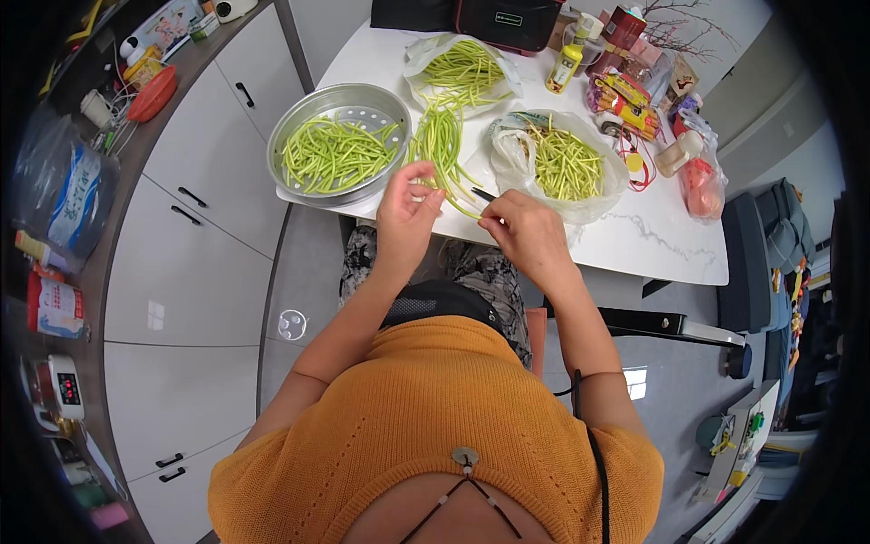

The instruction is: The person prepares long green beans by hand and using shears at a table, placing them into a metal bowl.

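While both hands work at the near table edge, layout left to right:

counter: grey worktop along the left rim, over white cabinets with dark handles; an orange bowl and a blue-and-white bag sit on it.

steamer tray: round perforated metal tray on the white table, left part, overhanging the table's near-left corner. Holds a layer of cut green bean lengths.

left hand: left hand just right of the tray, above the table edge. Fingers curled together, tips pinched on one end of a long green bean.

bean pile: loose bunch of uncut long beans lies on the table between tray and bags, running away from the hands toward an open clear bag of beans further back.

held bean: spans the gap between both hands, off the table surface as far as I can tell, near the front edge.

right hand: right hand just right of the left one, close but not touching. Fingers bunched, tips clamped on the bean's other end. A dark thin object shows just above the fingertips; can't tell what.

right bag: white plastic bag open, filled with yellowish-green bean trimmings, just behind the right hand.

far right: yellow bottle, red-yellow packets, pink bag.
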Demonstrator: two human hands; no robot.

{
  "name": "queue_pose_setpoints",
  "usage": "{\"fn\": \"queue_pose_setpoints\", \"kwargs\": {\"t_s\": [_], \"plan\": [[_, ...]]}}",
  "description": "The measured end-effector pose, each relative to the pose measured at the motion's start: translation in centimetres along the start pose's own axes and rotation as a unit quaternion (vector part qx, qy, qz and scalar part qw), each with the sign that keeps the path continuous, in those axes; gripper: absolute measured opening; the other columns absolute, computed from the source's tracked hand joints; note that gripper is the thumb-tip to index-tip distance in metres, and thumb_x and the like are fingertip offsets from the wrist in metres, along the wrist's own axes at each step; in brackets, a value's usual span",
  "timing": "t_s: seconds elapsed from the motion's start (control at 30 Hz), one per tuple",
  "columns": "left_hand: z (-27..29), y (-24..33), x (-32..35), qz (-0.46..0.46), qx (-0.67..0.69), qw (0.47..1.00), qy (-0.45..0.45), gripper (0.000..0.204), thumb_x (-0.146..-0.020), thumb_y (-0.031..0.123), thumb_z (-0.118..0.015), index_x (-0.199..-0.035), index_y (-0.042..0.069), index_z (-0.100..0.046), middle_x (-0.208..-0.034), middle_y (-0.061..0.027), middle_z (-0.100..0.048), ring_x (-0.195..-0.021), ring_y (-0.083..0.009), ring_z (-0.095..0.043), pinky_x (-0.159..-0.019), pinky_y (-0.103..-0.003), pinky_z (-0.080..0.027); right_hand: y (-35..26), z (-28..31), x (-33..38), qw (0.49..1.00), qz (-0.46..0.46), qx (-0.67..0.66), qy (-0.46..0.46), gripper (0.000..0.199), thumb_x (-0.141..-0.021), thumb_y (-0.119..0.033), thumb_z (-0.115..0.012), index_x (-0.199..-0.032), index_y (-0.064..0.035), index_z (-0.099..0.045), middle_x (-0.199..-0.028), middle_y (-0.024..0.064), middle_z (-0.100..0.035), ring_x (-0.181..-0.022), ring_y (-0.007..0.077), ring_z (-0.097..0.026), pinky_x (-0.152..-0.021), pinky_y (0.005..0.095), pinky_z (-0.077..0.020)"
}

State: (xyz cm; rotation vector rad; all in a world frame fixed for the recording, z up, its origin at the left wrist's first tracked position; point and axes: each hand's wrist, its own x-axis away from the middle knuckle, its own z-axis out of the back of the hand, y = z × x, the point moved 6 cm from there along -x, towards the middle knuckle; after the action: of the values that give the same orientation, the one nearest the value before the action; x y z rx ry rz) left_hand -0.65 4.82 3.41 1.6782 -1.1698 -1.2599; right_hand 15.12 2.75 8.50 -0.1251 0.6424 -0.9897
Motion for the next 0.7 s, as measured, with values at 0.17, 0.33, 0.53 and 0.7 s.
{"fn": "queue_pose_setpoints", "kwargs": {"t_s": [0.17, 0.33, 0.53, 0.7], "plan": [[-1.8, 5.0, 0.9, -0.305, -0.432, 0.849, 0.008, 0.031, -0.074, 0.002, -0.064, -0.104, 0.011, -0.064, -0.116, -0.0121, -0.052, -0.113, -0.0267, -0.046, -0.088, -0.036, -0.042, 1.0, -0.2, 0.3, 0.999, -0.034, 0.019, -0.03, 0.011, -0.073, -0.015, -0.067, -0.073, -0.006, -0.062, -0.072, 0.0086, -0.059, -0.069, 0.0283, -0.059, -0.059, 0.0369, -0.0455], [-2.5, 3.8, 1.3, -0.345, -0.51, 0.786, -0.051, 0.025, -0.07, 0.005, -0.066, -0.094, 0.013, -0.068, -0.114, -0.0091, -0.056, -0.116, -0.0301, -0.044, -0.095, -0.04, -0.035, 1.6, 0.7, 0.4, 0.996, -0.061, -0.067, 0.014, 0.011, -0.074, -0.012, -0.068, -0.074, -0.0037, -0.061, -0.072, 0.0099, -0.059, -0.063, 0.027, -0.058, -0.057, 0.0348, -0.0448], [-2.7, 2.6, 1.3, -0.311, -0.459, 0.827, -0.092, 0.018, -0.071, 0.007, -0.066, -0.089, 0.009, -0.068, -0.091, -0.0068, -0.064, -0.096, -0.0228, -0.056, -0.085, -0.036, -0.039, 3.0, 0.9, 0.8, 0.966, -0.123, -0.224, 0.047, 0.009, -0.076, -0.008, -0.067, -0.076, -0.0017, -0.061, -0.066, 0.0043, -0.057, -0.055, 0.0103, -0.049, -0.051, 0.0248, -0.0401], [-3.3, 2.1, 1.9, -0.257, -0.382, 0.881, -0.11, 0.013, -0.073, 0.007, -0.066, -0.087, 0.005, -0.067, -0.079, -0.0066, -0.064, -0.077, -0.0208, -0.06, -0.076, -0.033, -0.041, 4.4, -0.8, 1.6, 0.913, -0.173, -0.362, 0.078, 0.01, -0.079, -0.008, -0.068, -0.077, -0.0013, -0.06, -0.069, -0.0021, -0.057, -0.059, 0.0036, -0.046, -0.054, 0.0195, -0.0391]]}}
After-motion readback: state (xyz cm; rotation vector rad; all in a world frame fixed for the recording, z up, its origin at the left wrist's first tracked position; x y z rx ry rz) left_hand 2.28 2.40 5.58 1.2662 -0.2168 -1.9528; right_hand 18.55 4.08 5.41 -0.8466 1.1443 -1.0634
